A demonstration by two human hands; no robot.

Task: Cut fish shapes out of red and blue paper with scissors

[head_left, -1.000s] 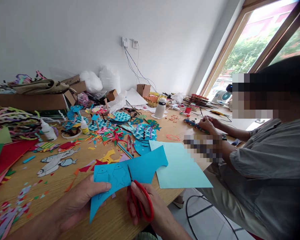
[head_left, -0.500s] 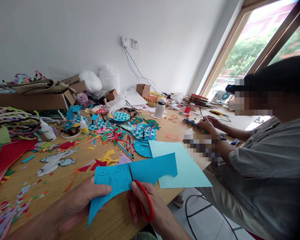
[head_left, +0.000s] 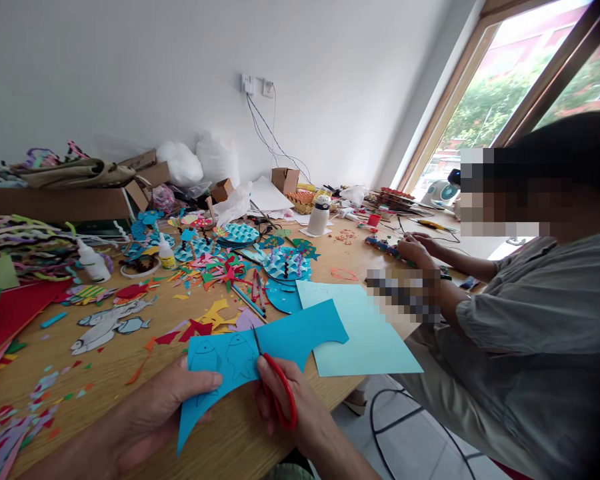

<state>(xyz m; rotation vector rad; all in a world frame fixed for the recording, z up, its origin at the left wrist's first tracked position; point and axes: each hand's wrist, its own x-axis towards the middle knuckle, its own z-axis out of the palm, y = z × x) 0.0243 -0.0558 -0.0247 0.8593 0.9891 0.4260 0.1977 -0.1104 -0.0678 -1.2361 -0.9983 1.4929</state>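
Left hand (head_left: 175,397) pinches blue paper (head_left: 295,333) by one end, thumb on top, above surface (head_left: 245,430). Right hand (head_left: 310,410) grips red scissors (head_left: 292,403), blades at drawn fish (head_left: 241,357). Better hold paper taut, cut slowly, spare outline.

The one view looks from the wearer's head, forward and down over the bench (head_left: 230,423). The left grip (head_left: 173,393), at lower left of centre, and right grip (head_left: 305,405), at lower centre, are nearest; the farther wall (head_left: 130,67) spans the top, the window (head_left: 505,93) leans at upper right, a seated person (head_left: 540,300) fills the right edge.
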